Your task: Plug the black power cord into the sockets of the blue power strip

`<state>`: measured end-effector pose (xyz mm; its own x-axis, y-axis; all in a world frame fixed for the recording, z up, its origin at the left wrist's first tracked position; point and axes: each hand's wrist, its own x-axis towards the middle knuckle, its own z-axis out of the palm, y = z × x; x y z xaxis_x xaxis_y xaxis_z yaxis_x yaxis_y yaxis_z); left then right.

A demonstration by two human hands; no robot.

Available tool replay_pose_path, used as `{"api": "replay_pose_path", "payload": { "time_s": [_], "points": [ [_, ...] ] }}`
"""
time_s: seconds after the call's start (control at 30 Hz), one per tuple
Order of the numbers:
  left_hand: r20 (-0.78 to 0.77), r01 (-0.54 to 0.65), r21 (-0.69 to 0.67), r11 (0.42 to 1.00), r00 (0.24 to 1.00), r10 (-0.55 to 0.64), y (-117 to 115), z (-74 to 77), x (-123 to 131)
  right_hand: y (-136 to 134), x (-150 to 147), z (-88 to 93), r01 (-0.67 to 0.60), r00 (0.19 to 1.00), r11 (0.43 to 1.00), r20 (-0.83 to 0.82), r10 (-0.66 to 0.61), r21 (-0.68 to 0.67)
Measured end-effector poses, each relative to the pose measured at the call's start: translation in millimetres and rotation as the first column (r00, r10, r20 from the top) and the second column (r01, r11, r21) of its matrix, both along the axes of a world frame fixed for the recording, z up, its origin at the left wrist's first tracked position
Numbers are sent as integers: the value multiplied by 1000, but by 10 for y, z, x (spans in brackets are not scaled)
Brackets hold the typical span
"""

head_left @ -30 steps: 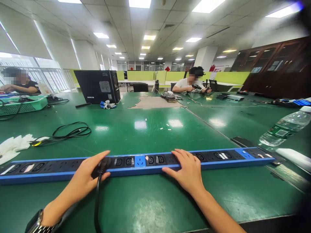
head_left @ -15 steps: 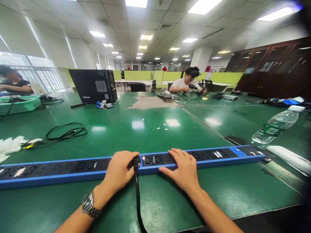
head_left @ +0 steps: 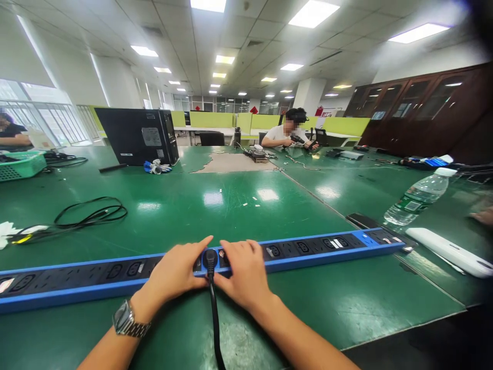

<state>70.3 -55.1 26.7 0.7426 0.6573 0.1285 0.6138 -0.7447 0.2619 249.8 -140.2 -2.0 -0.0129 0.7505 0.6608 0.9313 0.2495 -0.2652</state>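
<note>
A long blue and black power strip lies across the green table, its sockets facing up. A black plug sits on its blue middle section, and the cord runs down towards the bottom edge. Left of the plug, my left hand grips the strip, fingers over the far side and thumb at the near side. My right hand holds the strip the same way just right of the plug. Both thumbs are close to the cord, below the plug. A metal watch is on my left wrist.
A water bottle and a white long object are at the right. Coiled black cable and a green basket lie left. Behind stand a black computer case and a seated person holding a dark tool.
My right hand has moved left along the strip to beside the plug. My left hand has let go of the plug, which now shows fully. The view has shifted slightly.
</note>
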Motion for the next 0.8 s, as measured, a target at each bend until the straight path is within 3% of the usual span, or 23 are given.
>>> {"api": "replay_pose_path", "payload": {
  "time_s": [0.1, 0.17, 0.27, 0.37, 0.47, 0.53, 0.63, 0.8],
  "points": [
    [-44, -26, 27, 999, 999, 27, -33, -7, 18, 150, -226, 106, -55, 996, 996, -69, 60, 77],
    [-61, -36, 23, 999, 997, 37, -36, -10, 11, 138, -138, 164, 3, 986, 984, -165, 27, 179],
    [-57, -45, 28, 999, 997, 46, -28, -24, -11, -22, 323, 156, 225, 919, 951, -372, -134, 213],
    [-47, -54, 41, 998, 997, 56, -27, -36, -18, -235, 961, 12, 354, 818, 931, -512, -262, 89],
    [-50, -59, 39, 997, 997, 61, -34, -32, -10, -420, 1499, -145, 363, 835, 932, -449, -318, 15],
    [-45, -62, 43, 997, 997, 64, -36, -29, -7, -500, 1695, -189, 397, 837, 918, -418, -354, 17],
    [-20, -48, 71, 996, 999, 50, -29, -40, -11, -514, 1660, -173, 415, 840, 909, -396, -371, 30],
    [17, -21, 118, 993, 1000, 20, -3, -77, -25, -326, 1042, -85, 177, 946, 984, -278, -165, 16]
  ]
}}
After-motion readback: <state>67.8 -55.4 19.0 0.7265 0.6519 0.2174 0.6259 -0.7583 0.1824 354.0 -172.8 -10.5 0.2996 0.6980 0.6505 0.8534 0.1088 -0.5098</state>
